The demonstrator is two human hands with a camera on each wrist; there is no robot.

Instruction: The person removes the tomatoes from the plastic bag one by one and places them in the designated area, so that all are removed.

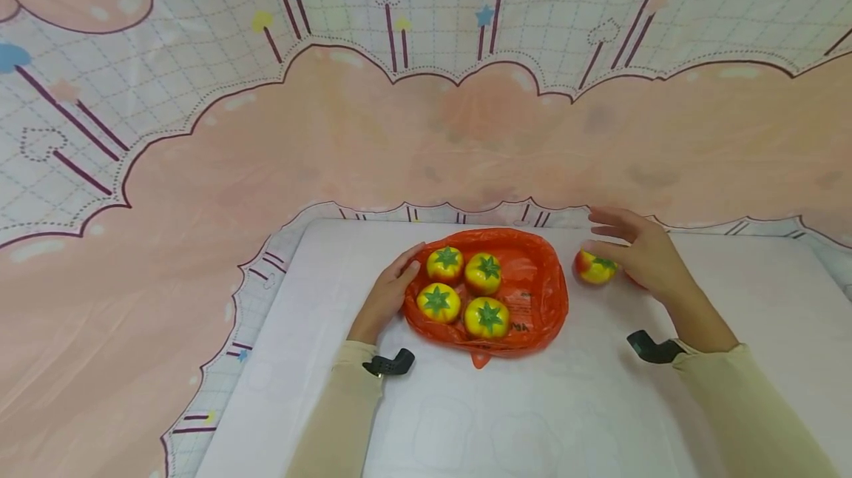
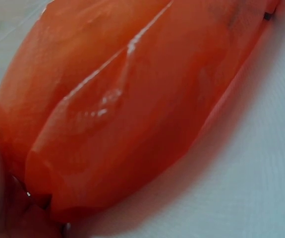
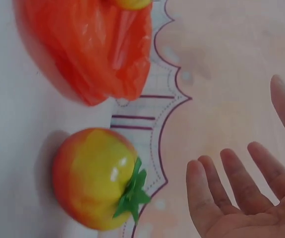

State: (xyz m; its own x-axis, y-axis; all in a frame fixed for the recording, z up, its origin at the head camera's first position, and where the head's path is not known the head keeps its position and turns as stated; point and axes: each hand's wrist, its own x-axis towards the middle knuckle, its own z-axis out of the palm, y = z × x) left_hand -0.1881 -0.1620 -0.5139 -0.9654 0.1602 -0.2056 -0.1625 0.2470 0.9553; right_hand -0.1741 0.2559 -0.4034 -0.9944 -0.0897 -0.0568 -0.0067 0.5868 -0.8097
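Note:
A red plastic bag (image 1: pixel 526 278) lies spread with its mouth up, and several yellow-red tomatoes (image 1: pixel 488 317) with green star-shaped tops sit inside it. My left hand (image 1: pixel 388 295) holds the bag's left rim, thumb on the inner side; the left wrist view shows the bag's outer wall (image 2: pixel 117 124) close up. To the right of the bag, my right hand (image 1: pixel 642 252) hovers with fingers apart and nothing in them. Beneath it stands a loose tomato (image 1: pixel 594 268), seen whole in the right wrist view (image 3: pixel 95 178). A red bit of something else is mostly hidden behind this hand.
The white table (image 1: pixel 526 419) carries the bag and the loose tomato. A patterned cloth (image 1: pixel 426 145) with pink cloud shapes rises behind the table and runs down its left side. A black wrist device (image 1: pixel 655 348) sits on each forearm.

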